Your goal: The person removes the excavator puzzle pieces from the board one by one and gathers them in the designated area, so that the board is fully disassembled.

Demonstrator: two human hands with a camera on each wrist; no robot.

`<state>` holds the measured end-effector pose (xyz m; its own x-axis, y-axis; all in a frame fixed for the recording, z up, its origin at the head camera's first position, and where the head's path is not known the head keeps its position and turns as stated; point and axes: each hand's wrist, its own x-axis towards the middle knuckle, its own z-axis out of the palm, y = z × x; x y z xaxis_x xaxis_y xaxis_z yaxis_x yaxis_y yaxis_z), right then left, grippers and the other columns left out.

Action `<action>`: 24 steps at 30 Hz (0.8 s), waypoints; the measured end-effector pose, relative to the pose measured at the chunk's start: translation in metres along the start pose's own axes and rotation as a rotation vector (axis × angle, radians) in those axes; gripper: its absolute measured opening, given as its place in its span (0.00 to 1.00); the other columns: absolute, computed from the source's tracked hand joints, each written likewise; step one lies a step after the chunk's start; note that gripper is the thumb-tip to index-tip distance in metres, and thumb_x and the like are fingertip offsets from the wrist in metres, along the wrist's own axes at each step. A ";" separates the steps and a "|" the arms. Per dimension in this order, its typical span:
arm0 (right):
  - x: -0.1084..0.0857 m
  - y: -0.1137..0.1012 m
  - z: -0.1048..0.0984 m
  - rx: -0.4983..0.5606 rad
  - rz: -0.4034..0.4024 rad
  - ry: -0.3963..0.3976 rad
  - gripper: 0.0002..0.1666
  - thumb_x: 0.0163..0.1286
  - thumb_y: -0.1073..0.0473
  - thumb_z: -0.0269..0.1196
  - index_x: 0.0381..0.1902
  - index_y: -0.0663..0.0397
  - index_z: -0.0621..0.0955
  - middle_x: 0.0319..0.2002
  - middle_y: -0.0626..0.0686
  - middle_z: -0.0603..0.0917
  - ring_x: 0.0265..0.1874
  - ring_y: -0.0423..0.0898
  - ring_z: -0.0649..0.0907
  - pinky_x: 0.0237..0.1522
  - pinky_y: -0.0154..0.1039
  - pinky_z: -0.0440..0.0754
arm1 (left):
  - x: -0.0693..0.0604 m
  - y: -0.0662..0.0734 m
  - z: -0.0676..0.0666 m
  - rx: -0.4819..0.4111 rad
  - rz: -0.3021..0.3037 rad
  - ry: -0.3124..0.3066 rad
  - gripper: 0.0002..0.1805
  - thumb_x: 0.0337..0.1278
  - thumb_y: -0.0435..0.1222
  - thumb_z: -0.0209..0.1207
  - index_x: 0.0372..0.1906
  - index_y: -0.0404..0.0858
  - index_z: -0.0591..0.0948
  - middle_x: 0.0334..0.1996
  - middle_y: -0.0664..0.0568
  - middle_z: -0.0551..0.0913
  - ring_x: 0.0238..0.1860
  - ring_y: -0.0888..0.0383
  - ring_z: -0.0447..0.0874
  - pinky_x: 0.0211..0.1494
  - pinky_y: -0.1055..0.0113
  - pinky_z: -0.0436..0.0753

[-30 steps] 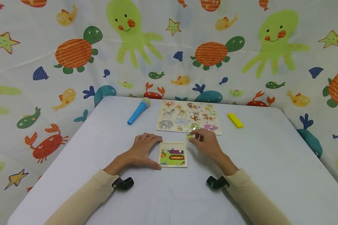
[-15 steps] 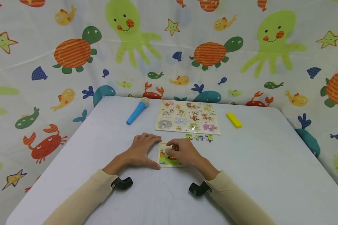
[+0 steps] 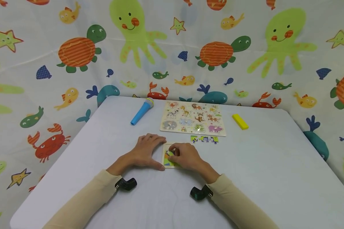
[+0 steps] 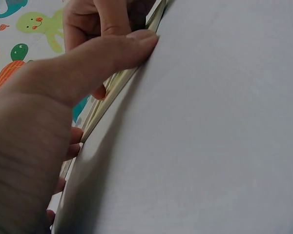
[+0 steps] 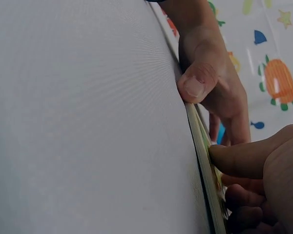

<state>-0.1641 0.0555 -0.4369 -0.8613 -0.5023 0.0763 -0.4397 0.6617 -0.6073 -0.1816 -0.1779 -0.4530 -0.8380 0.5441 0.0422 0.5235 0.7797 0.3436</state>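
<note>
In the head view, a small wooden puzzle tray (image 3: 164,156) with a colourful picture lies between both hands. My left hand (image 3: 144,151) holds its left side, thumb at the near corner and index finger at the far one. In the left wrist view the thumb (image 4: 136,46) lies over the tray's edge. My right hand (image 3: 186,156) is over the tray, thumb and index finger pinching a small green puzzle piece (image 3: 171,153); the hand hides the tray's right part. Several loose puzzle pieces (image 3: 204,139) lie beyond the tray to the right.
Behind the loose pieces lies an animal puzzle board (image 3: 192,117). A blue toy microphone (image 3: 141,113) is at its left, a yellow block (image 3: 240,121) at its right. A patterned curtain (image 3: 172,47) hangs behind the white table (image 3: 263,165).
My right hand has moved left from beside the loose pieces to over the tray, and its fingers have come down onto the tray's left part. The left hand has stayed at the tray.
</note>
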 end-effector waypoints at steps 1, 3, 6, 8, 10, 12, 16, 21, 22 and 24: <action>0.000 0.000 0.001 -0.006 0.006 -0.003 0.17 0.65 0.52 0.71 0.49 0.51 0.86 0.22 0.42 0.77 0.21 0.38 0.74 0.27 0.34 0.69 | 0.000 0.000 0.000 -0.003 0.000 -0.002 0.61 0.30 0.78 0.64 0.74 0.53 0.68 0.73 0.56 0.67 0.72 0.50 0.59 0.71 0.40 0.55; 0.000 -0.001 0.003 -0.010 0.010 -0.007 0.17 0.65 0.51 0.71 0.49 0.51 0.86 0.21 0.42 0.77 0.21 0.38 0.74 0.28 0.34 0.69 | -0.002 0.000 0.000 0.001 -0.006 -0.008 0.61 0.30 0.78 0.64 0.74 0.52 0.68 0.73 0.56 0.67 0.73 0.50 0.58 0.71 0.40 0.55; 0.000 -0.002 0.004 -0.013 0.015 -0.004 0.17 0.65 0.51 0.71 0.49 0.51 0.86 0.21 0.41 0.77 0.21 0.38 0.74 0.28 0.34 0.69 | -0.003 0.000 -0.001 0.002 -0.011 -0.011 0.61 0.29 0.78 0.64 0.74 0.52 0.68 0.74 0.56 0.67 0.73 0.50 0.58 0.71 0.39 0.55; 0.000 -0.003 0.005 -0.015 0.019 0.002 0.17 0.65 0.51 0.71 0.49 0.51 0.86 0.21 0.42 0.77 0.21 0.38 0.74 0.28 0.35 0.69 | -0.003 0.001 -0.002 0.000 -0.008 -0.009 0.61 0.29 0.78 0.65 0.74 0.52 0.68 0.74 0.56 0.67 0.73 0.50 0.58 0.71 0.39 0.55; -0.001 -0.003 0.004 -0.020 0.026 0.007 0.16 0.65 0.51 0.71 0.49 0.50 0.86 0.21 0.41 0.77 0.21 0.38 0.74 0.28 0.35 0.69 | -0.003 0.001 -0.002 -0.007 -0.004 -0.008 0.61 0.30 0.77 0.65 0.74 0.51 0.68 0.74 0.56 0.67 0.73 0.49 0.58 0.71 0.39 0.55; -0.001 -0.002 0.004 -0.027 0.030 0.006 0.16 0.66 0.51 0.71 0.48 0.49 0.86 0.21 0.41 0.77 0.22 0.38 0.74 0.29 0.35 0.69 | -0.002 0.002 -0.003 -0.010 -0.002 -0.008 0.61 0.30 0.77 0.66 0.74 0.51 0.68 0.74 0.56 0.67 0.73 0.49 0.58 0.71 0.39 0.55; -0.001 -0.001 0.002 -0.021 0.032 0.009 0.16 0.66 0.50 0.71 0.48 0.49 0.86 0.21 0.41 0.77 0.22 0.38 0.74 0.29 0.35 0.69 | 0.000 0.002 -0.003 -0.003 -0.001 -0.006 0.61 0.29 0.77 0.65 0.74 0.52 0.68 0.73 0.56 0.67 0.73 0.50 0.58 0.71 0.39 0.55; -0.001 -0.001 0.001 -0.001 0.006 0.014 0.15 0.66 0.52 0.71 0.48 0.50 0.85 0.21 0.42 0.76 0.21 0.38 0.73 0.28 0.35 0.68 | 0.001 0.003 -0.003 -0.007 0.001 -0.003 0.61 0.29 0.78 0.65 0.74 0.52 0.68 0.74 0.57 0.67 0.74 0.50 0.58 0.71 0.39 0.55; -0.001 -0.001 0.001 0.001 0.000 0.013 0.15 0.66 0.52 0.71 0.47 0.50 0.84 0.21 0.42 0.76 0.20 0.37 0.73 0.28 0.34 0.68 | 0.001 0.003 -0.003 -0.007 -0.001 -0.004 0.61 0.29 0.78 0.65 0.74 0.52 0.68 0.74 0.57 0.67 0.74 0.49 0.57 0.71 0.39 0.55; -0.002 0.000 0.001 0.008 -0.009 0.010 0.14 0.66 0.53 0.71 0.47 0.50 0.84 0.21 0.42 0.76 0.20 0.37 0.72 0.27 0.34 0.67 | 0.000 0.003 -0.004 -0.012 -0.001 -0.008 0.62 0.29 0.78 0.65 0.74 0.52 0.68 0.74 0.57 0.67 0.74 0.49 0.57 0.71 0.39 0.55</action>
<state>-0.1623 0.0558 -0.4377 -0.8599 -0.5025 0.0895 -0.4453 0.6529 -0.6128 -0.1805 -0.1767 -0.4484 -0.8374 0.5455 0.0346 0.5206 0.7767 0.3546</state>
